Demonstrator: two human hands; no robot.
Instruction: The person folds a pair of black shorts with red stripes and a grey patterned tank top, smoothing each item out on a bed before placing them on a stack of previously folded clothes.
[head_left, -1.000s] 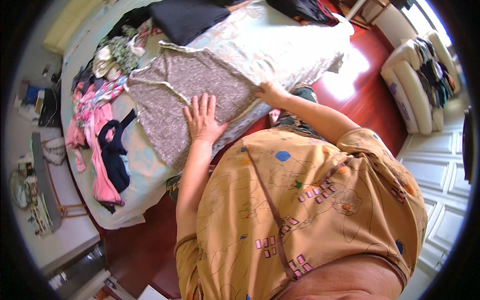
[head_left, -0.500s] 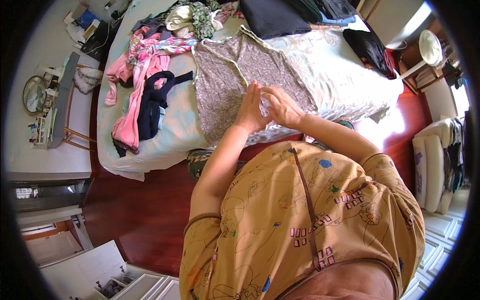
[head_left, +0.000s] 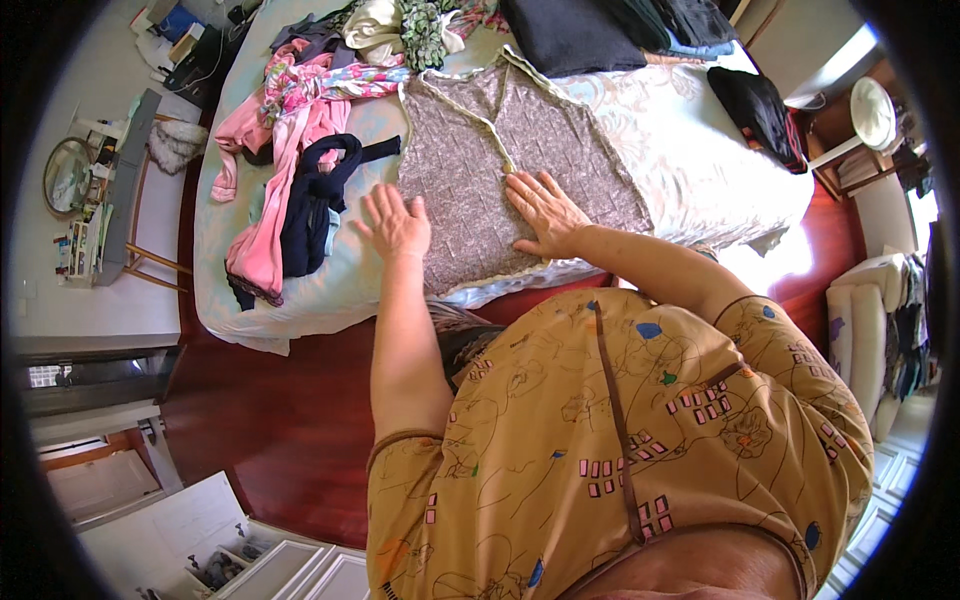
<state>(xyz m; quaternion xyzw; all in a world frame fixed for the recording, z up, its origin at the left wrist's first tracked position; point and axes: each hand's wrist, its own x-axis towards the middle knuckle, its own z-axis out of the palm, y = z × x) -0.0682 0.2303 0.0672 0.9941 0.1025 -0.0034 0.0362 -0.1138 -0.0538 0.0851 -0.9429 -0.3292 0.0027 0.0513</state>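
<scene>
A speckled grey-brown sleeveless vest (head_left: 470, 205) with a pale-edged V neckline lies spread flat on the bed, its neck end away from me. My right hand (head_left: 545, 213) rests on the vest just below the point of the V, fingers stretched out and palm down. Beside the vest's left edge is my left hand (head_left: 400, 228), open with its fingers spread; whether it touches the cloth or hovers, I cannot tell. Neither hand holds anything.
Left of the vest lie pink clothes (head_left: 262, 240) and a dark navy garment (head_left: 312, 215). Folded dark clothes (head_left: 570, 35) are stacked at the far side of the patterned bed (head_left: 690, 150). A black folded garment (head_left: 752, 115) sits near the right edge. Red floor (head_left: 270, 430) shows at the near left.
My hands were together over the middle of the vest and have parted. The left one moved left to the vest's edge; the right one now lies flat on the cloth.
</scene>
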